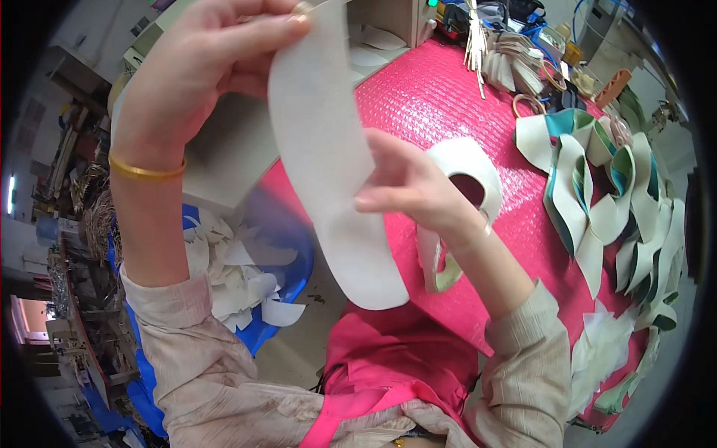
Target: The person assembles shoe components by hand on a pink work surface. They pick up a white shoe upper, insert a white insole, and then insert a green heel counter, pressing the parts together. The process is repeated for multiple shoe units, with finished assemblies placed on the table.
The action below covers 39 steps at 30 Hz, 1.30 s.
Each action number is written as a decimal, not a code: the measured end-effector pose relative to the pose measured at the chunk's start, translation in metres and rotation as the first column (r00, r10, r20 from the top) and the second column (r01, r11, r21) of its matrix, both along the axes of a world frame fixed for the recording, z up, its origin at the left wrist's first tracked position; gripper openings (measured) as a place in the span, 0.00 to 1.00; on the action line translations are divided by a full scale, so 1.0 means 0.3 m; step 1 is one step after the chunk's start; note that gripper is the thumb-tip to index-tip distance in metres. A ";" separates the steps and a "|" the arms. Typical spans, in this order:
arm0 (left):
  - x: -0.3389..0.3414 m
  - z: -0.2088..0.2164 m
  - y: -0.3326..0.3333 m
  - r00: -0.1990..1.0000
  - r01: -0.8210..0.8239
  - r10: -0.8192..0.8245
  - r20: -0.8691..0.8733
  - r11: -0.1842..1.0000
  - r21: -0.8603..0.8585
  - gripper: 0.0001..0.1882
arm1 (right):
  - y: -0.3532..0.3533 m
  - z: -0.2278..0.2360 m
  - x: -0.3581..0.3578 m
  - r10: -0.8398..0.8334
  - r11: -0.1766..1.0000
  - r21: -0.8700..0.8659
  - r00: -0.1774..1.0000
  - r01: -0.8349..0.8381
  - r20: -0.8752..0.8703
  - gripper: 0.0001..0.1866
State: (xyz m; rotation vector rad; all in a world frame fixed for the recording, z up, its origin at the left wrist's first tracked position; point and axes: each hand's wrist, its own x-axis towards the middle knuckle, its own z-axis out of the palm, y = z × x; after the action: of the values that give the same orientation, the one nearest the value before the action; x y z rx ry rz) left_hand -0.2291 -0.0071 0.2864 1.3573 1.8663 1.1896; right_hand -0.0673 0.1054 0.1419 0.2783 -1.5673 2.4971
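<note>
Head view. White strip [332,172] is raised in front of the person, past the near left edge of the pink worktop [441,89]. Its lower end hangs above the pink apron [396,351]. Open room: bare glossy cover between the strip and the curved white-and-green pieces [575,179] massed along the right edge. Tighter to the left, where a pale grey housing [231,145] stands behind the left forearm; below it, a blue bin [302,269] holds white scraps [239,276]. A curled white piece [482,160] lies behind the right wrist.

Strip: long, gently bowed, rounded lower corners, matt, plain; top end cut off by the frame. Left hand [205,63]: fingers pinched on its upper left edge. Right hand [411,183]: fingers narrow, holding the right edge, thumb over the near face, other fingertips hidden.
</note>
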 end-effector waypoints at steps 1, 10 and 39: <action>0.020 0.014 0.007 1.000 0.024 -0.024 -0.018 0.999 -0.024 0.16 | -0.026 0.001 0.073 -0.042 0.994 -0.103 0.999 0.042 -0.006 0.30; 0.522 -0.463 0.059 0.367 0.478 -0.498 -0.785 0.826 -0.300 0.35 | -0.065 -0.057 0.832 -0.694 0.629 -0.427 0.716 0.650 0.068 0.21; 0.730 -0.370 0.116 0.540 0.161 -0.266 0.798 0.964 0.212 0.29 | -0.081 0.004 0.625 -0.946 0.285 0.085 0.295 0.955 -0.137 0.21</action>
State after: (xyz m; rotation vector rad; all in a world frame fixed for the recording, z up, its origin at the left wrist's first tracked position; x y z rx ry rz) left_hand -0.0102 0.0277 0.1756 0.7843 0.9229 1.4625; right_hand 0.1201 0.0811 0.1432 -0.4809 -1.2588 1.3491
